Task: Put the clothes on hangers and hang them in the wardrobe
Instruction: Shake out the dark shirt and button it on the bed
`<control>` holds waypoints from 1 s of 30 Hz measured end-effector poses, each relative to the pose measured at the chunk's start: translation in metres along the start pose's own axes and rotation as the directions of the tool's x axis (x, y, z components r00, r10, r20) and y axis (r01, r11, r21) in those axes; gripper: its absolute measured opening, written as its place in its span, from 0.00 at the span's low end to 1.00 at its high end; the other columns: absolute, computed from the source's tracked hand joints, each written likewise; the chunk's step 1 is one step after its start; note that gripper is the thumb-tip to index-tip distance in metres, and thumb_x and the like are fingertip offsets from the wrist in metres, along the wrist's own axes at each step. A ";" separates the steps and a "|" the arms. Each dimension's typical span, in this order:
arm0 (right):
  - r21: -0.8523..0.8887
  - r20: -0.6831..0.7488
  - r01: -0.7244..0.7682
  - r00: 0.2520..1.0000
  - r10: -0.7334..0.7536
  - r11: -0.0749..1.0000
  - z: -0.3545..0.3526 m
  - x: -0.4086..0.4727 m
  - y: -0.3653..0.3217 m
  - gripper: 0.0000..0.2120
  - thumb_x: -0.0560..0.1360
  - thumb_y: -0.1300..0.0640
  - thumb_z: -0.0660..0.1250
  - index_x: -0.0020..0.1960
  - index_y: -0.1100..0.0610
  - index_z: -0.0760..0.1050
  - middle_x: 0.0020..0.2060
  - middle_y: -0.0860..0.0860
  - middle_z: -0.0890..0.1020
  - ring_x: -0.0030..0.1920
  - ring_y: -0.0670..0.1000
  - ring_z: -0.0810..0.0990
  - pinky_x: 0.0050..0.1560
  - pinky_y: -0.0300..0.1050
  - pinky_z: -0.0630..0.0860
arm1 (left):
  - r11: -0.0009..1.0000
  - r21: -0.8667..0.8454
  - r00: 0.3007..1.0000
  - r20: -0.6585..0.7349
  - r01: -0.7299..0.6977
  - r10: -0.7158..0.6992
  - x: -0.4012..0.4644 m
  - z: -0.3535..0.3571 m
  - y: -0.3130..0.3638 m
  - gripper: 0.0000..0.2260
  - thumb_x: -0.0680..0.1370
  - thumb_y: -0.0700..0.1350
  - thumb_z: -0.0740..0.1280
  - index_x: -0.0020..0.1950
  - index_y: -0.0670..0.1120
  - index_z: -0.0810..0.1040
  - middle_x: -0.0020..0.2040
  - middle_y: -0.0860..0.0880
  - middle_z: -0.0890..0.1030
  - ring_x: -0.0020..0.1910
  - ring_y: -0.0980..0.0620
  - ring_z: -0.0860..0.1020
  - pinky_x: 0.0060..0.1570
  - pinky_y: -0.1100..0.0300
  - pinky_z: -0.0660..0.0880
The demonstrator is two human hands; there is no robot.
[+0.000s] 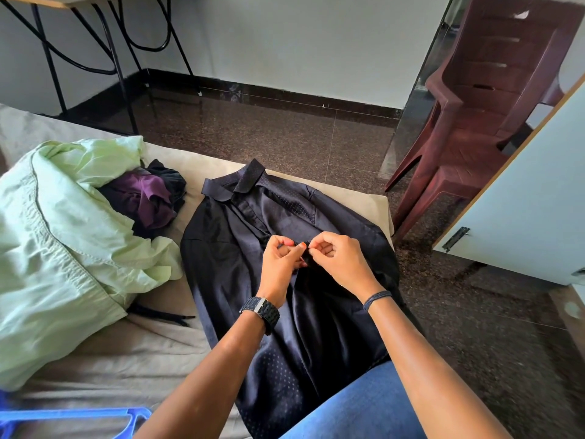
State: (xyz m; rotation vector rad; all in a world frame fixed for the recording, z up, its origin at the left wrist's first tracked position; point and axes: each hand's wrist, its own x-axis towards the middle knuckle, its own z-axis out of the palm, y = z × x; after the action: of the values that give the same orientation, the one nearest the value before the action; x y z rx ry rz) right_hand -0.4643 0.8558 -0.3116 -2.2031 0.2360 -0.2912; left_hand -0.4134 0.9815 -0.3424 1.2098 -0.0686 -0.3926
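A dark navy shirt (240,280) with fine dots lies spread flat on the bed, collar pointing away from me. My left hand (280,261) and my right hand (337,258) meet over the middle of its front placket, and both pinch the fabric there between thumb and fingers. A pale green garment (60,242) is heaped at the left of the bed, with a purple garment (145,198) and a black one (171,179) beside it. A blue plastic hanger (72,419) shows at the bottom left edge.
The bed (104,353) has a beige sheet. A black strap (161,315) lies near the green heap. Stacked maroon plastic chairs (481,99) stand at the right, beside a white wardrobe door (519,210). A black metal table frame (104,49) stands at the back left on dark stone floor.
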 end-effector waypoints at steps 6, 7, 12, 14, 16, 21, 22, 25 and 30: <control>0.182 -0.014 -0.100 0.994 0.104 0.978 0.000 -0.006 0.003 0.05 0.75 0.61 0.69 0.48 0.59 0.83 0.39 0.51 0.84 0.36 0.43 0.82 0.39 0.33 0.77 | 1.000 -0.005 1.000 0.004 -0.006 0.006 0.000 0.000 -0.004 0.09 0.77 0.32 0.65 0.47 0.43 0.67 0.33 0.45 0.78 0.35 0.46 0.76 0.39 0.57 0.76; 0.207 -0.013 -0.102 0.994 0.107 0.973 -0.001 -0.006 0.003 0.04 0.74 0.61 0.70 0.47 0.59 0.83 0.39 0.52 0.84 0.36 0.44 0.82 0.38 0.33 0.77 | 1.000 0.001 1.000 0.005 -0.005 0.005 -0.001 0.001 -0.004 0.09 0.77 0.32 0.65 0.47 0.43 0.67 0.32 0.46 0.78 0.34 0.47 0.76 0.39 0.57 0.76; 0.270 -0.001 -0.141 0.989 0.146 0.953 0.001 -0.003 0.007 0.03 0.74 0.62 0.71 0.45 0.60 0.83 0.38 0.54 0.84 0.38 0.49 0.82 0.39 0.40 0.80 | 0.998 0.059 1.000 -0.017 -0.014 0.015 -0.004 0.003 -0.007 0.09 0.77 0.32 0.65 0.46 0.44 0.68 0.32 0.47 0.79 0.34 0.49 0.76 0.42 0.53 0.75; 0.304 0.021 -0.180 0.983 0.182 0.936 0.002 -0.001 0.008 0.03 0.74 0.63 0.70 0.45 0.61 0.82 0.38 0.55 0.83 0.38 0.51 0.82 0.40 0.43 0.80 | 0.993 0.110 0.999 -0.041 -0.031 0.035 -0.004 0.003 -0.008 0.09 0.77 0.32 0.65 0.46 0.45 0.68 0.31 0.49 0.78 0.35 0.46 0.76 0.45 0.48 0.76; 0.338 0.046 -0.217 0.976 0.214 0.916 0.002 0.000 0.008 0.03 0.74 0.63 0.69 0.44 0.61 0.82 0.37 0.54 0.82 0.38 0.51 0.81 0.41 0.44 0.80 | 0.984 0.169 0.997 -0.054 -0.052 0.061 -0.005 0.003 -0.010 0.10 0.77 0.33 0.66 0.44 0.46 0.68 0.31 0.50 0.78 0.37 0.45 0.76 0.45 0.46 0.76; 0.374 0.088 -0.271 0.962 0.257 0.887 0.000 0.001 0.005 0.06 0.74 0.65 0.69 0.39 0.58 0.80 0.36 0.55 0.82 0.37 0.50 0.80 0.38 0.42 0.77 | 0.966 0.239 0.990 -0.072 -0.100 0.121 -0.007 0.004 -0.012 0.13 0.77 0.33 0.65 0.41 0.48 0.66 0.32 0.49 0.74 0.32 0.52 0.71 0.35 0.57 0.69; 0.369 0.091 -0.271 0.963 0.255 0.889 0.000 0.001 0.004 0.06 0.74 0.64 0.69 0.39 0.58 0.80 0.36 0.55 0.82 0.37 0.50 0.80 0.38 0.42 0.78 | 0.966 0.237 0.989 -0.076 -0.104 0.126 -0.006 0.004 -0.012 0.13 0.77 0.32 0.65 0.41 0.48 0.67 0.32 0.49 0.73 0.32 0.52 0.71 0.36 0.56 0.69; 0.311 0.076 -0.270 0.963 0.259 0.911 -0.001 0.003 0.004 0.05 0.73 0.63 0.70 0.40 0.57 0.79 0.35 0.55 0.82 0.36 0.51 0.80 0.39 0.44 0.79 | 0.969 0.220 0.989 -0.075 -0.112 0.131 -0.008 0.005 -0.013 0.12 0.77 0.32 0.65 0.41 0.47 0.67 0.33 0.47 0.75 0.33 0.50 0.74 0.40 0.51 0.73; 0.001 -0.004 -0.146 0.989 0.146 0.989 0.001 0.003 -0.001 0.01 0.73 0.61 0.69 0.43 0.57 0.79 0.35 0.51 0.83 0.36 0.47 0.82 0.40 0.40 0.80 | 0.989 0.129 0.991 -0.097 -0.074 0.087 -0.013 0.009 -0.013 0.12 0.77 0.29 0.62 0.41 0.44 0.66 0.36 0.46 0.79 0.34 0.52 0.79 0.43 0.54 0.78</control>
State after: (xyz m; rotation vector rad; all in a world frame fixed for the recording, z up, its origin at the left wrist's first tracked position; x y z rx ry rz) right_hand -0.4612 0.8564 -0.3109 -2.1717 0.3969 -0.2144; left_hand -0.4312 0.9740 -0.3492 1.3452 -0.0539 -0.2581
